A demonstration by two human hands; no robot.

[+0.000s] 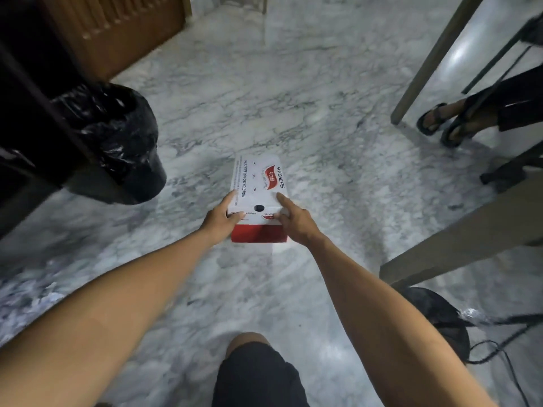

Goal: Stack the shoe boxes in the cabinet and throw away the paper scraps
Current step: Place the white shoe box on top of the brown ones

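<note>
1. Left hand [221,217] grasps the near left corner of the shoe box [258,198]: thumb laid along the lid's left edge, fingers curled over the near end
2. Right hand [293,219] grasps the near right corner: forefinger stretched along the lid's right edge, other fingers curled over the near end
3. Both forearms reach out straight from the bottom of the view, bare
4. Shoe box: white lid with red and black print, round dark hole near the lid's near edge, red lower body showing at the near end. Long axis points away from the person. It is low over the marble floor [293,98]; cannot tell whether it rests on the floor or is just lifted
5. Bin lined with a black bag [117,136] stands on the floor left of the box, apart from it, beside dark furniture at the left edge
6. Brown wooden door [117,30] at upper left
7. Table legs [435,60] at right; a second person's sandalled feet [440,124] beyond them
8. Person's own knee in dark shorts [252,371] at bottom centre; black cable [499,356] on the floor at lower right
</note>
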